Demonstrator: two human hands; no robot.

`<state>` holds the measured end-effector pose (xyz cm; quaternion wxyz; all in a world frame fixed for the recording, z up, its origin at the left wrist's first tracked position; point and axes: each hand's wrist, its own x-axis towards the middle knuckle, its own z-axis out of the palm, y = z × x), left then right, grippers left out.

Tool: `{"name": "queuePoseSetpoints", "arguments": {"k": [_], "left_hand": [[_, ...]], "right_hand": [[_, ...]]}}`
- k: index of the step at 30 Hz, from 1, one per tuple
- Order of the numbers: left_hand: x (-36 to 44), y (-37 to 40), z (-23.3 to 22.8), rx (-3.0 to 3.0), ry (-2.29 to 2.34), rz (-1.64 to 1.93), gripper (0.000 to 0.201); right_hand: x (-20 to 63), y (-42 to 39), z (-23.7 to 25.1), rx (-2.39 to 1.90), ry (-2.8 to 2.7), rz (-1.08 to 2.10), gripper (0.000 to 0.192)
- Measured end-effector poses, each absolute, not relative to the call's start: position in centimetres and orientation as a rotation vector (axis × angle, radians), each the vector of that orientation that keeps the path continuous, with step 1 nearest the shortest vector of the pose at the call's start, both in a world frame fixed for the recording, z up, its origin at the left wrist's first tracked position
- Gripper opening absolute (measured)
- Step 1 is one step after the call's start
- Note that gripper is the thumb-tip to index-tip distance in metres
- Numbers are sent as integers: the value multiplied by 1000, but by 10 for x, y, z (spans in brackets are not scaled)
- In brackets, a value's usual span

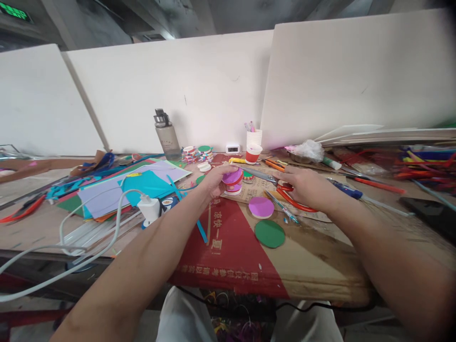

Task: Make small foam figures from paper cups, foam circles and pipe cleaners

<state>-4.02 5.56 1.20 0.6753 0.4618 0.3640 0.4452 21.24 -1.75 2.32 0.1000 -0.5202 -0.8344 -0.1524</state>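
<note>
Left hand [215, 182]: its grip is holding the purple-topped cup [233, 182] over the cardboard [233, 237].
Right hand [295, 181]: its grip is holding the orange-handled scissors [264, 176], blades pointing towards the cup.
Cardboard: purple disc [261, 207] and green disc [270, 233] are lying there.

We saw white panels [171, 95] standing behind the table [21, 232], a grey ceiling [228, 16] above, and a glowing green sign [14, 11] at upper left.
</note>
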Motion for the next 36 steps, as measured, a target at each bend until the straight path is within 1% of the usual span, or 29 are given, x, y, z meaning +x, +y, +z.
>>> {"name": "queuePoseSetpoints", "arguments": {"k": [4, 11, 15, 22, 27, 32, 36], "left_hand": [[-39, 53, 15, 1043, 829, 1059, 5], [-37, 50, 17, 1110, 836, 1211, 7], [-37, 50, 15, 1131, 800, 1191, 12], [-37, 52, 11, 1118, 710, 1225, 20], [-36, 50, 12, 1085, 698, 1216, 17], [-34, 45, 15, 1006, 735, 1201, 8], [-32, 45, 16, 929, 775, 1183, 6]], "right_hand": [[211, -18, 23, -1526, -2455, -423, 43], [206, -20, 20, -1635, -2327, -469, 46], [204, -20, 18, -1670, -2313, -529, 46], [200, -22, 21, -1698, -2328, -570, 53], [197, -23, 22, -1723, -2313, -581, 52], [194, -24, 21, -1757, -2303, -615, 50], [193, -24, 20, -1734, -2309, -623, 49]]}}
